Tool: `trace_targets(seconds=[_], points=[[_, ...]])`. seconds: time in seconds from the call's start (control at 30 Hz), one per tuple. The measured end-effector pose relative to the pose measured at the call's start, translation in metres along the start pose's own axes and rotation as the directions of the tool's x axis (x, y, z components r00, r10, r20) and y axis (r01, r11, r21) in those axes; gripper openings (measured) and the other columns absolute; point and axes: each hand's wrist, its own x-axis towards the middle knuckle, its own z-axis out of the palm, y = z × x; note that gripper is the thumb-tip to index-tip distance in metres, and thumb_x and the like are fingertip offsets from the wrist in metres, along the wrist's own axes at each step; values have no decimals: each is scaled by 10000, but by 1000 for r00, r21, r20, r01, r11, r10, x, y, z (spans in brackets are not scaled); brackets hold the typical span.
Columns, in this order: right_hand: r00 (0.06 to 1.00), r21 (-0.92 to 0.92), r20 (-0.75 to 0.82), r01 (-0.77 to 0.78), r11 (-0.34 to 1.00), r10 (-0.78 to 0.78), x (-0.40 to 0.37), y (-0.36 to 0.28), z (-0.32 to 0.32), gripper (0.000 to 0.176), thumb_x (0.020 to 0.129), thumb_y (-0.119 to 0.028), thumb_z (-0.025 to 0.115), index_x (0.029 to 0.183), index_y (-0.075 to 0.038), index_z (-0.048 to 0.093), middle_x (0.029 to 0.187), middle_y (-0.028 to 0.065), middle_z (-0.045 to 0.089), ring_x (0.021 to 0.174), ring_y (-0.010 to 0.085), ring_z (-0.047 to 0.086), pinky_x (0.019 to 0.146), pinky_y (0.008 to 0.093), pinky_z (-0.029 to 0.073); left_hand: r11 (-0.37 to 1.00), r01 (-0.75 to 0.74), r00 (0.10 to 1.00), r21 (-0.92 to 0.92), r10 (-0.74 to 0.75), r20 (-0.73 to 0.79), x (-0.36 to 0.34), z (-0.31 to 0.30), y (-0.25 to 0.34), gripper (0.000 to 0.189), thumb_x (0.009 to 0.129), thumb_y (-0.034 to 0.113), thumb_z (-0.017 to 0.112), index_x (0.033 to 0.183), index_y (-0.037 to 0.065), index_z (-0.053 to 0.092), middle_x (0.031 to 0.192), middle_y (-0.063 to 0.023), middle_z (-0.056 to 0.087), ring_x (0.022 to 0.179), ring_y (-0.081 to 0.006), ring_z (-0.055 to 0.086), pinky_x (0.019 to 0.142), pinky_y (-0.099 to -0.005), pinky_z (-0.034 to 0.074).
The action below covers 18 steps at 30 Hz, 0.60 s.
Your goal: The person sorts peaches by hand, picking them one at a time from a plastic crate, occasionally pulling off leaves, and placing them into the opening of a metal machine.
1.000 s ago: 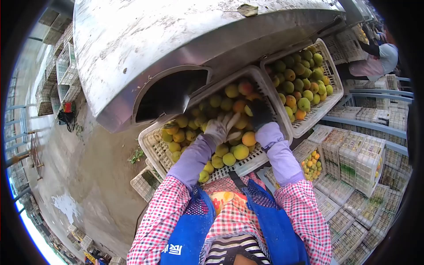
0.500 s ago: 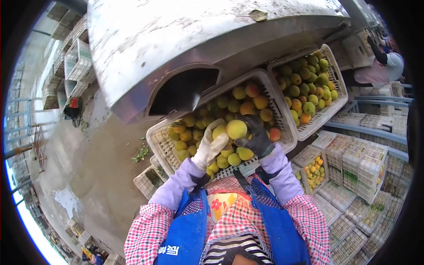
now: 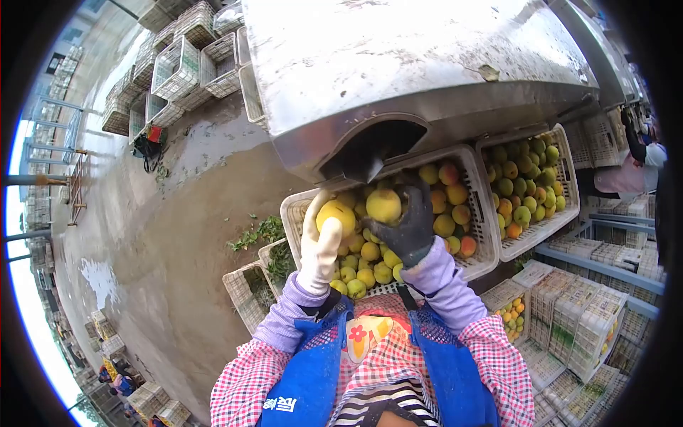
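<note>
Left hand (image 3: 319, 245) fingers grasp a yellow mango (image 3: 337, 211), right hand (image 3: 410, 226) fingers a second mango (image 3: 383, 205) at its 3 o'clock, both above the plastic crate (image 3: 484, 213), chute opening (image 3: 373, 147) towards 12 o'clock; light, spread finger pressure, held low, should limit bruising.

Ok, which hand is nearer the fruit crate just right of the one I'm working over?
Your right. The right hand holds a fruit over the working crate, left of the neighbouring crate; the left hand, gripping another fruit, is farther left.
</note>
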Motion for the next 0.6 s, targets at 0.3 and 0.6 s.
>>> trace_targets(seconds=[0.3, 0.6], points=[[945, -346, 305, 222, 911, -114, 60, 55, 78, 538, 875, -293, 720, 1347, -81, 572, 1435, 228, 505, 1224, 384, 577, 949, 491, 519, 1000, -27, 999, -16, 28, 28, 4, -18, -3, 758, 879, 72, 725, 1542, -2, 366, 1377, -140, 559, 1194, -205, 590, 1059, -331, 469], [951, 331, 308, -110, 937, 3, -10, -12, 14, 875, 716, -440, 884, 1401, -26, 529, 1415, 230, 512, 1369, 379, 457, 1138, 508, 376, 398, -466, 820, 790, 529, 218, 13, -4, -6, 910, 707, 103, 883, 1469, -78, 420, 1313, -230, 603, 1137, -316, 638, 975, -392, 520]])
